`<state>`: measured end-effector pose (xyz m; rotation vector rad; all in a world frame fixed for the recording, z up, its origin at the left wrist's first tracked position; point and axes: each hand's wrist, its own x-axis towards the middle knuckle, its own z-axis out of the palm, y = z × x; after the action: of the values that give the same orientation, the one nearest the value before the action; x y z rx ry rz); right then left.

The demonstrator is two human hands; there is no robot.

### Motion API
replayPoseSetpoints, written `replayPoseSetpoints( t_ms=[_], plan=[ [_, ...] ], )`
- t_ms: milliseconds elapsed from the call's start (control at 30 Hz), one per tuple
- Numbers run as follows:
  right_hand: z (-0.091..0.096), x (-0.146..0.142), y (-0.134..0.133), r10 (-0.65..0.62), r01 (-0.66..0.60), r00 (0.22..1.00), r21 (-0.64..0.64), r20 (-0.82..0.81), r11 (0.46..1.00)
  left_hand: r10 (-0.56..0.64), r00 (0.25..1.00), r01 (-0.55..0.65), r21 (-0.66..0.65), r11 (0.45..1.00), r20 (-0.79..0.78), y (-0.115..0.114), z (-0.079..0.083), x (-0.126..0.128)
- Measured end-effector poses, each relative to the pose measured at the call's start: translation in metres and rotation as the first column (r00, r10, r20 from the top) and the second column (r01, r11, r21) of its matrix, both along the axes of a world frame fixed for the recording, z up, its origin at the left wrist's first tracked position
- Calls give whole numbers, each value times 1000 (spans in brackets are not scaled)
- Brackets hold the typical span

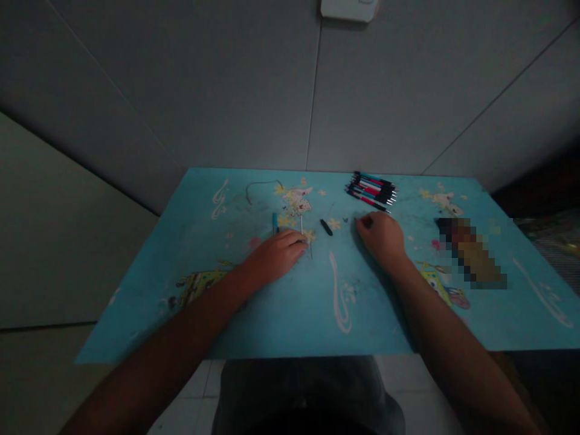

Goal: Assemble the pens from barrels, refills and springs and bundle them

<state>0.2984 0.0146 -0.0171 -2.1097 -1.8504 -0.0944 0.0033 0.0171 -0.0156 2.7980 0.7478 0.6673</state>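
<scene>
My left hand (281, 252) rests low over the tabletop, thumb and fingers together; whatever lies between them is too small or hidden to name. A blue pen barrel (275, 222) lies just beyond its knuckles, and a thin white stick like a pen refill (301, 225) by its fingertips. To the right, my right hand (381, 235) is closed in a pinch close to the table, and I cannot make out what it holds. Between both hands lies a short black piece like a pen grip (326, 228). A tiny dark part (345, 220) sits left of my right fingertips.
Several pens (371, 191) in black, red, blue and white lie bunched at the back right. The light-blue table (290, 329) has a printed cartoon pattern. A blurred brownish item (475, 254) lies at the right. Behind the table stands a grey wall (254, 90).
</scene>
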Motion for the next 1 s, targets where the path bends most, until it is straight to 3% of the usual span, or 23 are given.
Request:
replayPoseSetpoints(
  t_ms=[100,200,367,467,733,1000],
  plan=[
    [5,-1,-6,-35,35,999,-9,-2,999,3,1000,-2,5,1000,-11,1,0,0],
    [12,-10,-12,7,-5,999,64,-32,998,1,1000,-1,-6,1000,-12,0,1,0],
    [15,-46,-22,322,-311,936,93,-142,946,6,1000,-7,-44,999,-9,-2,2,1],
    [10,-64,-25,399,-396,904,53,-154,917,22,1000,-22,-57,998,4,-3,0,2],
    [1,-65,-18,340,-335,931,58,-134,940,17,1000,-17,-52,999,0,-3,2,3],
    [2,-79,-16,371,-365,922,70,-109,928,18,1000,-18,-60,998,6,-3,1,3]
  ],
)
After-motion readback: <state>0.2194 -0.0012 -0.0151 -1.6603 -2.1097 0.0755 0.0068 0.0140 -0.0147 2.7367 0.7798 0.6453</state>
